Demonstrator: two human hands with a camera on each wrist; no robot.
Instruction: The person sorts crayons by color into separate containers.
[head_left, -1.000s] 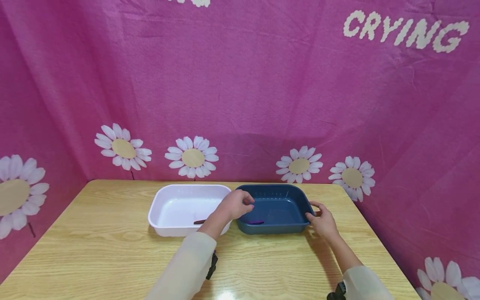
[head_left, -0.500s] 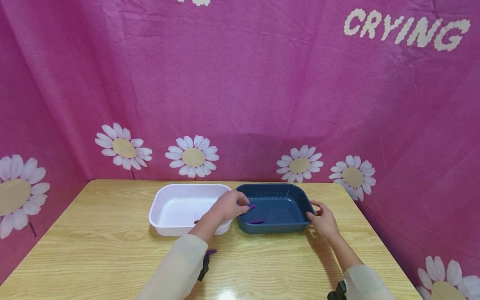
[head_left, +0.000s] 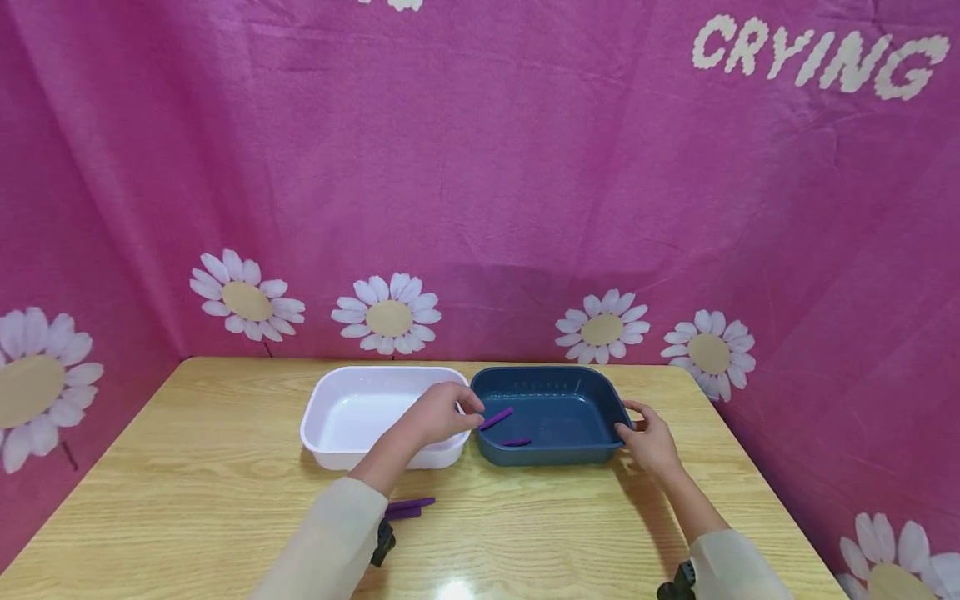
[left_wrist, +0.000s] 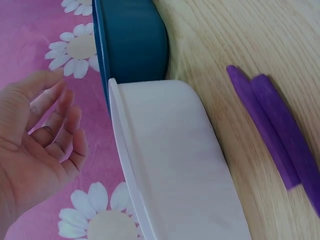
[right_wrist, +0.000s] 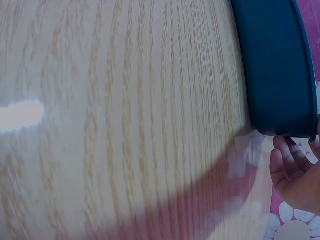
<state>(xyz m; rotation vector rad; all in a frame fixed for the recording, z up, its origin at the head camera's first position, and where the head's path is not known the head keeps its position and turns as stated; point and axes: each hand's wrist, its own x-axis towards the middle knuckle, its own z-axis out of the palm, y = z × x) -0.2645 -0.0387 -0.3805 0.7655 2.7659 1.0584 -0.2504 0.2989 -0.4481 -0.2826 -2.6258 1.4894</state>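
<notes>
left hand (left_wrist: 35,145) fingers apart, empty | right hand (head_left: 649,435) fingers clamp blue tray (head_left: 551,454) | head only: sticks inside

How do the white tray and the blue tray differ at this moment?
The white tray is pale and shows no sticks inside; the blue tray is dark and holds two purple sticks. The left hand hovers open over the white tray; the right hand grips the blue tray's end. Both are rounded rectangles, side by side.

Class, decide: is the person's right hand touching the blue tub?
Touching. The head view shows the right hand gripping the blue tub at its right end; the right wrist view shows fingers under its rim.
</notes>
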